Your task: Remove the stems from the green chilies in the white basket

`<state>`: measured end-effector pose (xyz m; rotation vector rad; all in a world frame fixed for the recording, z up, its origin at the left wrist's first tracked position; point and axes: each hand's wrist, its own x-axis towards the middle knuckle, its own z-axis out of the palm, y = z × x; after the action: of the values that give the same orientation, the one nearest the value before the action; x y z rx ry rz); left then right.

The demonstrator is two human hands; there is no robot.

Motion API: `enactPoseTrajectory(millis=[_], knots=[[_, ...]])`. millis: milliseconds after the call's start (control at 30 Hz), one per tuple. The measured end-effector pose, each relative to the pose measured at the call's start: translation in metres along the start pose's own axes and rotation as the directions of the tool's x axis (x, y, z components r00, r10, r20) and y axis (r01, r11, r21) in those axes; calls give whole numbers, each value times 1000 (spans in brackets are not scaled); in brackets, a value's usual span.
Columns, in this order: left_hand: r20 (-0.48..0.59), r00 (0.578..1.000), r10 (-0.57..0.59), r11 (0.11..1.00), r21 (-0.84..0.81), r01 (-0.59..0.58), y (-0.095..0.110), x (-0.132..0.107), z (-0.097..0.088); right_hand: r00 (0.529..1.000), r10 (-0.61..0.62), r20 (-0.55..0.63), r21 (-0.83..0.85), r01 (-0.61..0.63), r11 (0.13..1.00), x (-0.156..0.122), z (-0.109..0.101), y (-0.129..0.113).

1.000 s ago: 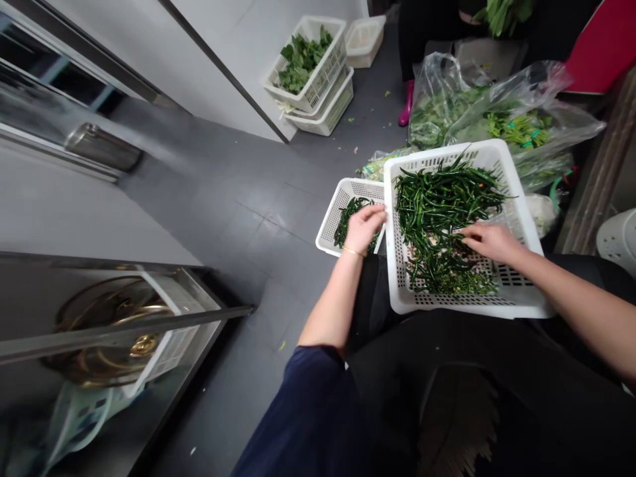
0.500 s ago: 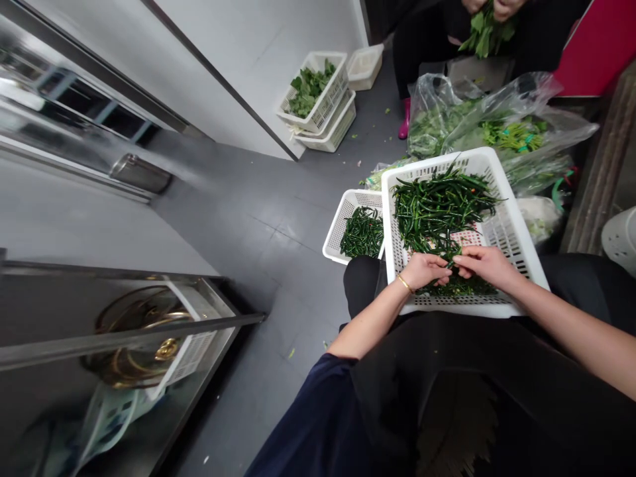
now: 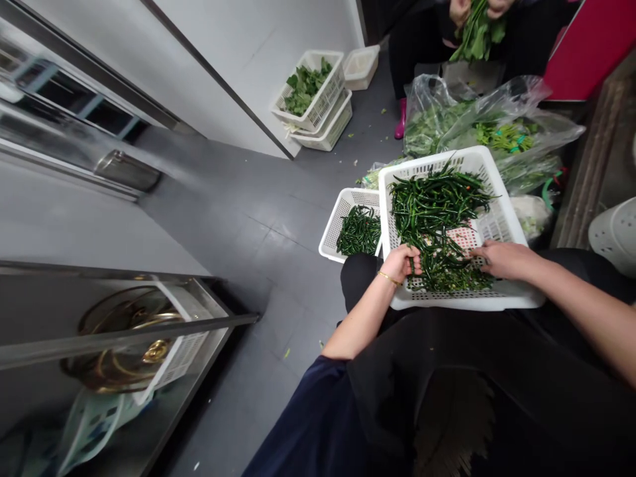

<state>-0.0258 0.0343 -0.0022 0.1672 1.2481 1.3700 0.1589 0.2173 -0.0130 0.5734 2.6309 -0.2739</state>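
A white perforated basket [image 3: 511, 209] rests across my lap. Long thin green chili peppers [image 3: 437, 199] are heaped in its far half, and small green stem bits [image 3: 462, 278] lie in the near part. At the basket's left wall, my left hand [image 3: 403, 264] is curled closed around a few green chilies. My right hand [image 3: 504, 258] is over the right side of the basket, beside the stem bits. Its fingers are drawn together, and I cannot make out what is between them.
A smaller white basket [image 3: 328, 245] of chilies stands on the floor at left. Beyond lie clear plastic bags [image 3: 551, 129] of greens. Stacked baskets [image 3: 322, 109] hold leafy greens by the wall. Another person's hands [image 3: 460, 12] hold greens. A metal rack [image 3: 228, 321] stands left.
My hands, which met over the middle of the basket, have moved apart: the left toward the left wall with chilies, the right to the right side. The view has shifted slightly.
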Motion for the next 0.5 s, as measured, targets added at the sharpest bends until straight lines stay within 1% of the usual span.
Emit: enactPoseTrajectory(millis=[67,133,200,267,300,400,433,500], knots=[[-31,999,26,998,-56,-27,3,4,-1,1000,-12,-16,9,12,1000,13,2,-13],[-52,999,13,998,-60,-16,4,7,2,1000,15,-11,22,-15,1000,28,7,-28],[-61,998,5,999,-41,-7,2,8,6,999,47,3,30,-47,998,41,9,-38],[-75,997,17,1000,7,-17,-2,10,10,998,55,0,44,-55,998,48,5,-37],[-81,996,23,999,46,-19,-5,12,12,999,39,-25,61,-37,997,49,2,-34],[-104,994,37,984,174,-19,-11,18,18,992,-74,-102,123,86,989,45,-9,-21],[-121,991,50,979,200,-25,-12,21,20,991,-90,-101,123,102,987,42,-10,-19],[-141,987,78,976,215,-46,-12,24,22,998,-56,-37,69,58,996,38,-7,-18]])
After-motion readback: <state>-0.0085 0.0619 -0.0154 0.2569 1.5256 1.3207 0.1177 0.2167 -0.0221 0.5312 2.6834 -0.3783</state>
